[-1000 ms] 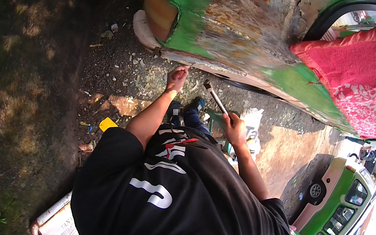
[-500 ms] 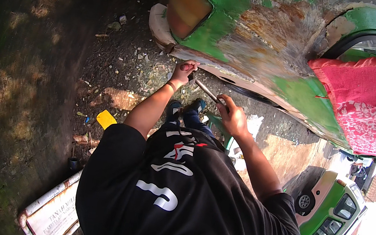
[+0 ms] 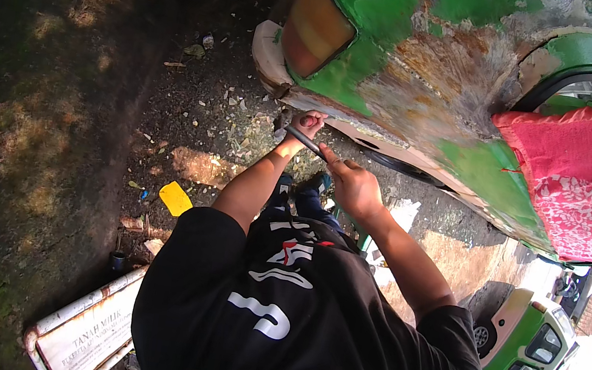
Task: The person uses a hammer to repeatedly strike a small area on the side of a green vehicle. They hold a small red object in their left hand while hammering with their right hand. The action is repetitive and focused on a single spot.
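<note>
Our right hand [image 3: 354, 187] is wrapped round a hammer [image 3: 307, 142], its smooth grey shaft slanting past the other wrist, its head hard to make out. Our left hand [image 3: 300, 129] grips a reddish handle [image 3: 310, 120], far end unclear, beside a rusty, flaking green vehicle [image 3: 440, 92].

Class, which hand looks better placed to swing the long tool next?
Probably the right hand: it grips the long tool, while the left hand, near the green vehicle, seems occupied by a reddish handle.
</note>
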Motion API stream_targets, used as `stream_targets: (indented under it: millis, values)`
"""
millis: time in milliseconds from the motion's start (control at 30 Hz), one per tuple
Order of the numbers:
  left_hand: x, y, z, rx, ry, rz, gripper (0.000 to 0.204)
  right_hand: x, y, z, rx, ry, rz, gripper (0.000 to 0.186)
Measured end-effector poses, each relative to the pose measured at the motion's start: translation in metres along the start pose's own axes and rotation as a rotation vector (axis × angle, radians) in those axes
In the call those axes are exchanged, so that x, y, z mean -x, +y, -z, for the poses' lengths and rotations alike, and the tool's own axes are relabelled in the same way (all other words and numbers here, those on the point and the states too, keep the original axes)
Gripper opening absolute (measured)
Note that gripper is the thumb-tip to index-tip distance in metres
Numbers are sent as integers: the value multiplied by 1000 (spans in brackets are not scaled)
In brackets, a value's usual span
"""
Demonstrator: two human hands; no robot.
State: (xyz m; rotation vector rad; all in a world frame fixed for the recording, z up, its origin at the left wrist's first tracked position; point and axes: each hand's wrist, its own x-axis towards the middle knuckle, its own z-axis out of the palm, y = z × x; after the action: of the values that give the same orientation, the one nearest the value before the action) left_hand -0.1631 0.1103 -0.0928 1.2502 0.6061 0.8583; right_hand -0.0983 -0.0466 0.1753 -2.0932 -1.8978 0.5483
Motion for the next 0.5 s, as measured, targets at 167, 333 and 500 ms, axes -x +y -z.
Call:
stream_targets:
  millis: [167, 333, 500]
  values:
    - [0, 3, -7, -31, -26, -45, 14, -5, 7, 3, 9, -73, -113, 47]
    - [1, -12, -7, 90, 43, -13, 10, -4, 3, 2, 42, -161, -201, 46]
    - [5, -18, -6, 6, 31, -25, 10, 11, -6, 2, -171, 7, -44, 42]
